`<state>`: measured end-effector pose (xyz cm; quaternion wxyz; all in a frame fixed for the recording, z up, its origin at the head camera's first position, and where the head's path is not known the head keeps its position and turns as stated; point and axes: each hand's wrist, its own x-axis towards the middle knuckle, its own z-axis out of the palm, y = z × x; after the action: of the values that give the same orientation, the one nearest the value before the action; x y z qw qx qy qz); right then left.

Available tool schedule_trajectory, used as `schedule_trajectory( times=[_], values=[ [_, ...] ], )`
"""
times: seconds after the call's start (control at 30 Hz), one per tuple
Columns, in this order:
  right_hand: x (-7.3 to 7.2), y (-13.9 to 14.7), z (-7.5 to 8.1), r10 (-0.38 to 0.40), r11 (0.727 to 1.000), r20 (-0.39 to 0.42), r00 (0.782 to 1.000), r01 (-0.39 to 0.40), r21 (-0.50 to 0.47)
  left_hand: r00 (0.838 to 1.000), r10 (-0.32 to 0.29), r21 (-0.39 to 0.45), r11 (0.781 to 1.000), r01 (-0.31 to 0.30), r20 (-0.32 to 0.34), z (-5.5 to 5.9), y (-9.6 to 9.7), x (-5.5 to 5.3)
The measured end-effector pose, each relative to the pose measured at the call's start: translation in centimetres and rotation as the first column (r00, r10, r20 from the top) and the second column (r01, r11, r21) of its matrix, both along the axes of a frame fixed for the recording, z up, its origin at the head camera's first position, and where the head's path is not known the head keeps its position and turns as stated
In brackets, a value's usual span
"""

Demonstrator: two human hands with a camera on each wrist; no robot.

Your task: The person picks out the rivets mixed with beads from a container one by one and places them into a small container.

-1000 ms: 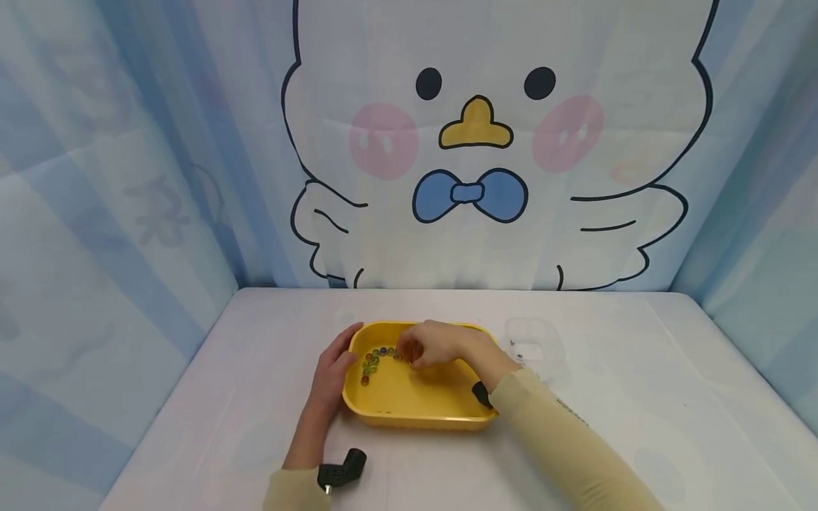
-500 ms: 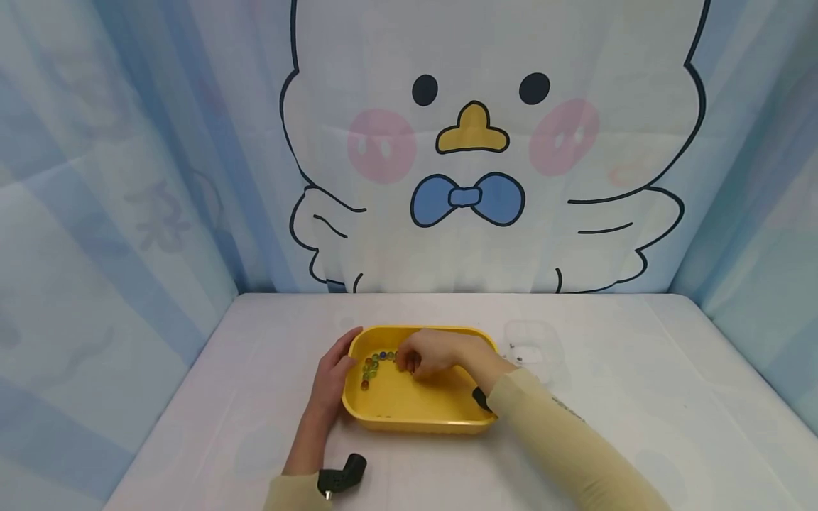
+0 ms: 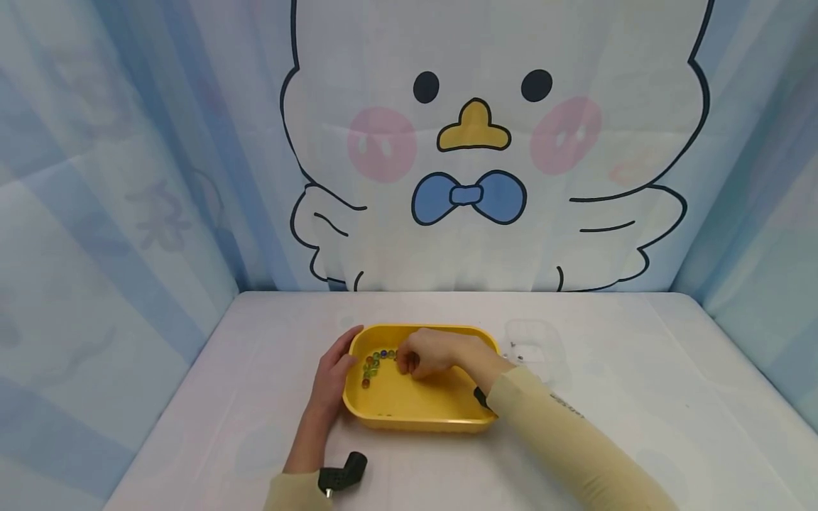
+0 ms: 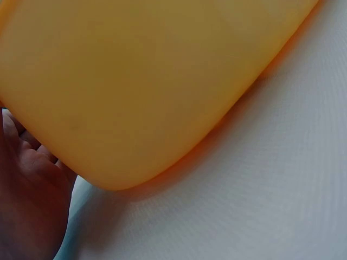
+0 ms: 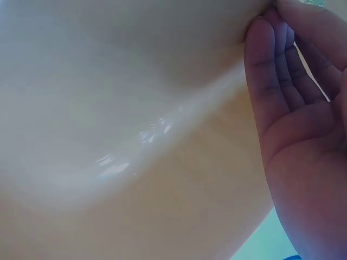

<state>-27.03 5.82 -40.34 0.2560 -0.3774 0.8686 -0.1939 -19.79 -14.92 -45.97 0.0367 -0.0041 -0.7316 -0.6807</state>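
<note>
Inside the yellow tray [image 3: 415, 404], several glass marbles [image 3: 371, 367] in green, amber and blue form a bent line along the left and back. My left hand [image 3: 334, 372] holds the tray's left side, with the thumb at the rim and the fingers along the outer wall. In the left wrist view, its palm [image 4: 38, 184] lies beside the tray's corner. My right hand [image 3: 431, 353] reaches down into the tray, thumb and curled fingers pinching at the right end of the marble line; the fingers hide the marble there. The right wrist view shows the thumb meeting the fingertips.
A clear plastic container [image 3: 533, 351] stands just right of the tray, with a few small items in it. A white cloth covers the table [image 3: 607, 404]. Behind hangs a curtain [image 3: 473, 255] printed with a cartoon bird. A black wrist camera [image 3: 345, 472] sits on the left wrist.
The right fingers have drawn closer together at the end of the marble line and shifted very slightly. The left hand and tray stay put; the head view has tilted slightly.
</note>
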Motion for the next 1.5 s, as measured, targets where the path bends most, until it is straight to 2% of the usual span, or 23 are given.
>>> schedule_trajectory(
  times=[0.2,0.47,0.8,1.5],
  values=[
    [0.04,0.09,0.13,-0.008,1.000,0.003,1.000,0.008,0.002,1.000,0.001,-0.005,1.000,-0.001,-0.004,0.06,0.04,-0.01],
    [-0.09,0.01,-0.06,-0.028,0.999,-0.039,0.999,0.030,0.045,1.000,0.006,-0.008,1.000,-0.006,-0.005,-0.02,0.06,-0.11],
    [-0.05,0.12,-0.04,-0.036,0.998,-0.033,0.999,0.037,0.055,1.000,0.002,-0.006,1.000,-0.002,-0.011,-0.06,0.04,-0.12],
    [-0.39,0.29,0.00,0.025,0.995,0.062,0.998,-0.019,-0.100,1.000,0.006,-0.016,1.000,-0.006,-0.005,-0.04,0.03,-0.10]
  ],
)
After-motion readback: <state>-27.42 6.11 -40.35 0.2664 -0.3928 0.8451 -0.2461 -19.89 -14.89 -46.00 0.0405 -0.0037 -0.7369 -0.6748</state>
